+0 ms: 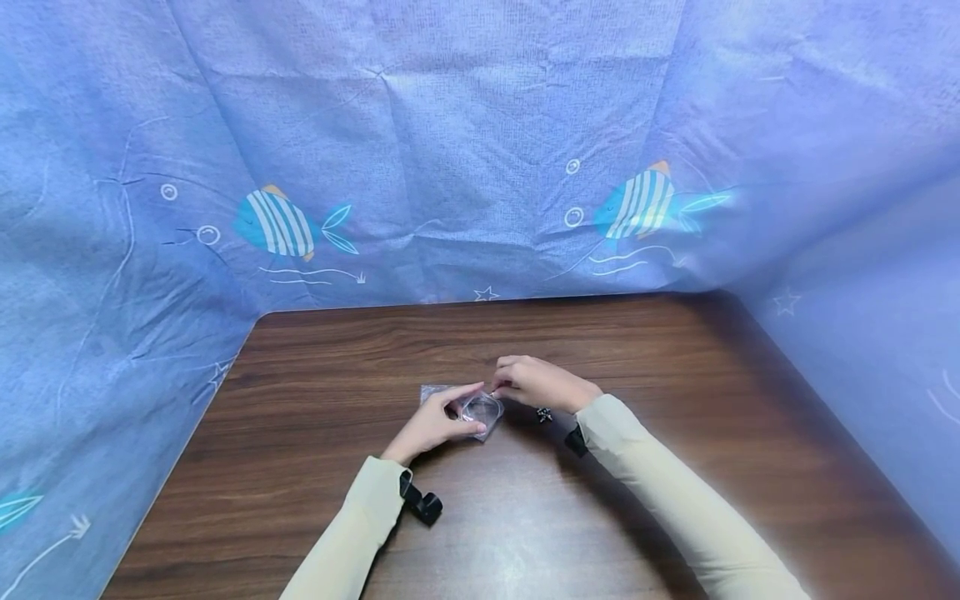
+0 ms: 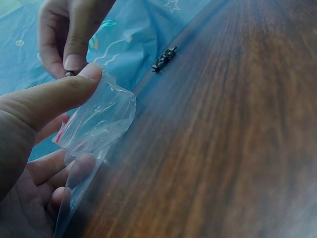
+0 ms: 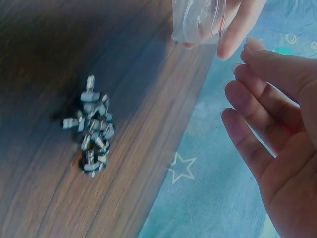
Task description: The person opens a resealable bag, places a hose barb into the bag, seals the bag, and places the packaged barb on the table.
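My left hand (image 1: 433, 425) holds a clear plastic zip bag (image 1: 482, 412), thumb and fingers spread round its rounded mouth. In the left wrist view the bag (image 2: 111, 111) shows a red strip along its edge. My right hand (image 1: 542, 384) is right at the bag's mouth, thumb and fingertips together. Between them, a small metal piece (image 2: 70, 74) peeks out in the left wrist view, mostly hidden by the fingers. Beside the right wrist lies a pile of small silvery metal pieces (image 3: 96, 126), each with a short shaft and a wider head.
The dark wood-grain table (image 1: 315, 400) spreads round both hands. Blue cloth (image 1: 465, 150) with fish prints hangs behind it and along its sides. Black wrist straps with camera mounts (image 1: 423, 502) sit at the cuffs of the pale sleeves (image 1: 675, 492).
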